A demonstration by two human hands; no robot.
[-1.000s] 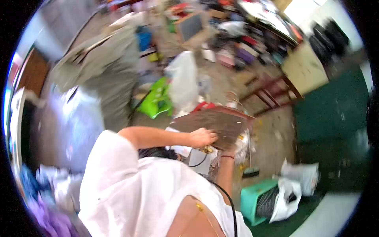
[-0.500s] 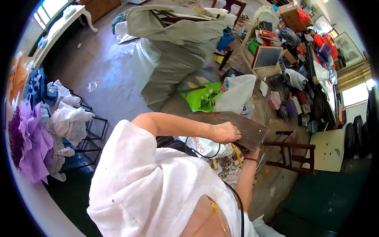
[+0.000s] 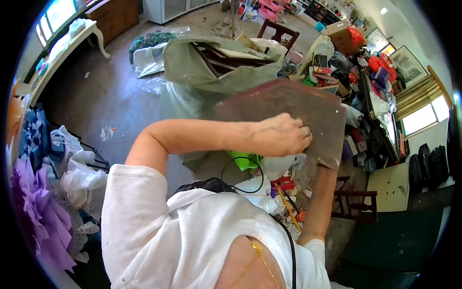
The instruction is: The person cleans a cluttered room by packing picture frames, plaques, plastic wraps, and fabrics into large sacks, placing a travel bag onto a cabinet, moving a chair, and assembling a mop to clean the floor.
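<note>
As I view the brown board (image 3: 315,107): long axis crosswise, tapered end left.
Left grip (image 3: 287,135): fingers curled together, against its face.
Right grip (image 3: 327,169): mostly hidden, cannot tell.

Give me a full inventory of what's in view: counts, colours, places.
Flat rigid panel: one, dark brown, centre.
Big crumpled sack: one, grey-green, beyond the panel.
Wooden chairs: two, dark red-brown, one beyond the sack, one right.
Bright plastic item: one, green, below the panel.
Curved-leg table: one, white, upper left.
Crinkled wrapping: uncountable, purple, lower left.
Soft bags: several, black, far right.
Cloth curtain: one, tan, right.
Thin cable: one, black, over the chest.
Heaped clutter: uncountable, mixed, right.
Left hand: one, bare, curled on the panel.
Right forearm: one, bare, at the panel's right; hand mostly hidden.
</note>
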